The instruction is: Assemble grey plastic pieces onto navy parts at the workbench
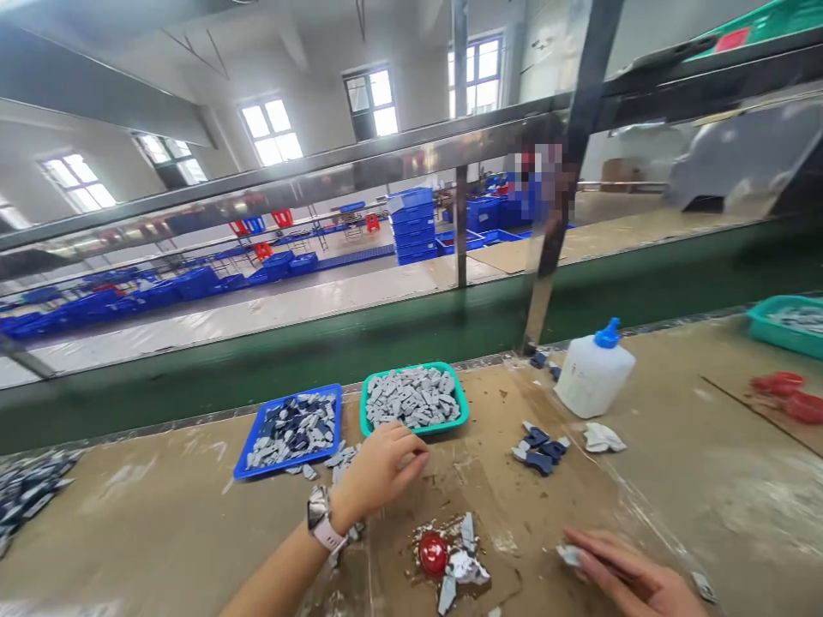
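Observation:
My left hand (382,470), with a watch on its wrist, is over the front rim of a green basket (464,418) heaped with light grey flat pieces (411,396). Its fingers are curled inward, and whatever they may hold is hidden. Low on the right, my right hand (627,570) pinches a small light grey piece (568,555) between thumb and fingers. On the table between the hands are a shiny red round object (433,555), a crumpled white lump (468,569) and a few grey pieces (447,593) around it.
Left of the green basket stands a blue tray (241,467) of grey and dark pieces. Dark pieces (541,450), a white wad (603,438) and a blue-capped white bottle (595,377) are to the right. Red cups (803,406) lie farther right. A metal post (546,283) rises behind.

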Tool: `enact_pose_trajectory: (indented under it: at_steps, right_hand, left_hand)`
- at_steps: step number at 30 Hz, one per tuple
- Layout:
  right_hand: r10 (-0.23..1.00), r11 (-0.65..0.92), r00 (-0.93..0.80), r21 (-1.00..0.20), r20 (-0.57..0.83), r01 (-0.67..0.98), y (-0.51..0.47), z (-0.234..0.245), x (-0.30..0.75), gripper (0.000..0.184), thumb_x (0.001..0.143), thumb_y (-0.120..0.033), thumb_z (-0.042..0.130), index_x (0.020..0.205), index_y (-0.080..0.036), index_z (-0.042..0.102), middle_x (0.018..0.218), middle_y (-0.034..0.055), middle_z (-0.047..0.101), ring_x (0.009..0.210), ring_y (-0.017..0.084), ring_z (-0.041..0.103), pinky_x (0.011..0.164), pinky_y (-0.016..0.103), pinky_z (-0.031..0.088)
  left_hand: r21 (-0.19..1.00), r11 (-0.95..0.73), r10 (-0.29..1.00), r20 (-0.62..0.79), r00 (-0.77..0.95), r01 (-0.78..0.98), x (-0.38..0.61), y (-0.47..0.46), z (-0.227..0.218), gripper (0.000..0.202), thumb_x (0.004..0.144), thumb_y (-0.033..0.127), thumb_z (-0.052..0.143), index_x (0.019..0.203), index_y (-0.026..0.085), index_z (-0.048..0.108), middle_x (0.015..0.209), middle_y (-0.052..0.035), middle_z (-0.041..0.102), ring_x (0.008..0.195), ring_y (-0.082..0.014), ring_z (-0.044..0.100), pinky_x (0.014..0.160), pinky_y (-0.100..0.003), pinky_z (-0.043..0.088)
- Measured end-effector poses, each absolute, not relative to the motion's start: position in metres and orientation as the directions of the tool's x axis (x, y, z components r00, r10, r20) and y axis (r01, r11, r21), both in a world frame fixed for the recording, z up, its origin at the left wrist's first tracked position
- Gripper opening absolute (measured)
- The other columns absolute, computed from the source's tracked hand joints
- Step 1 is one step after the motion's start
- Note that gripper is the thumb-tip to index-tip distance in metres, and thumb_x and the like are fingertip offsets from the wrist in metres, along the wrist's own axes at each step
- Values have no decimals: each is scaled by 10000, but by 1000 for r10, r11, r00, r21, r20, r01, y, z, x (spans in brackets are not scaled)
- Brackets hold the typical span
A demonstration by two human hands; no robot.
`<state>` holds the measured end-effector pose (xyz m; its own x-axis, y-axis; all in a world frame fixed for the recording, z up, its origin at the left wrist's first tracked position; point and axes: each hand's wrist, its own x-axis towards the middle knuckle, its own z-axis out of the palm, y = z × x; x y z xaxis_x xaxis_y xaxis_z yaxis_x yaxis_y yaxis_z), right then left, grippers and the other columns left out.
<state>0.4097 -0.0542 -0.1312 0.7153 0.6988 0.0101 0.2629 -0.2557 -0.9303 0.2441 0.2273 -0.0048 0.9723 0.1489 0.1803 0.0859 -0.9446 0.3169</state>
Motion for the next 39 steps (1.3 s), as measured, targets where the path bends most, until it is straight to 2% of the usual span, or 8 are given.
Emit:
enact_pose_trajectory:
  at_steps: [5,11,16,21,27,30,34,39]
  right_hand:
    - [589,-284,770,-829,245,482,-44,-138,387,365,824,-514,512,912,-263,762,994,75,716,902,263,694,786,348,602]
    - [612,-262,685,-716,395,647,-50,-132,379,323,903,-459,455,928,-309,739,915,48,717,831,247,694,747,334,608]
    - [656,-157,634,-747,410,646,-42,-109,369,305,929,-387,475,929,-221,731,898,64,713,817,204,692,724,289,597]
    - [763,9,471,-735,444,678,-19,-102,342,290,956,-277,437,958,-181,711,910,74,703,836,183,669,753,298,575]
    - [821,31,331,-614,466,788,-9,-113,323,306,953,-168,390,852,-171,679,798,63,647,733,178,586,631,303,514]
    - [834,20,304,-575,461,818,-11,-114,321,357,961,-162,355,808,-182,677,775,57,635,722,178,570,620,300,493]
    - [828,32,391,-730,401,683,-14,-114,324,291,948,-281,453,869,-201,721,804,56,665,759,172,600,670,296,515]
    - [817,-27,573,-988,65,150,-13,-101,335,269,793,-440,667,877,-201,761,759,42,693,666,148,627,607,257,532]
  left_hand:
    - [254,-952,-160,69,985,-173,351,180,-32,178,879,260,572,1045,204,606,1015,-70,616,926,-218,566,812,-329,439]
    - [307,-943,-140,-19,990,-127,415,157,-66,288,743,297,742,941,131,615,963,-85,621,958,-256,583,828,-397,474]
    - [555,-832,7,1,1000,5,391,168,-51,215,746,234,721,901,149,599,916,-68,644,902,-228,602,836,-394,476]
    - [834,-528,289,1,957,159,305,187,-16,383,803,326,650,1116,178,488,920,-33,643,826,-166,618,760,-281,499]
    - [928,-270,559,-66,826,257,175,174,-13,295,848,452,577,943,173,557,829,-19,588,714,-133,549,650,-236,446]
    - [983,-18,669,-125,733,184,128,155,-27,319,872,501,528,958,194,520,821,-15,603,691,-138,560,679,-258,448]
    - [973,223,771,-214,599,61,103,129,-45,299,862,514,538,989,246,504,775,8,580,654,-151,547,627,-263,441]
    - [968,248,772,-219,596,33,122,112,-53,311,852,541,522,969,253,513,815,-5,542,646,-149,479,622,-273,433]
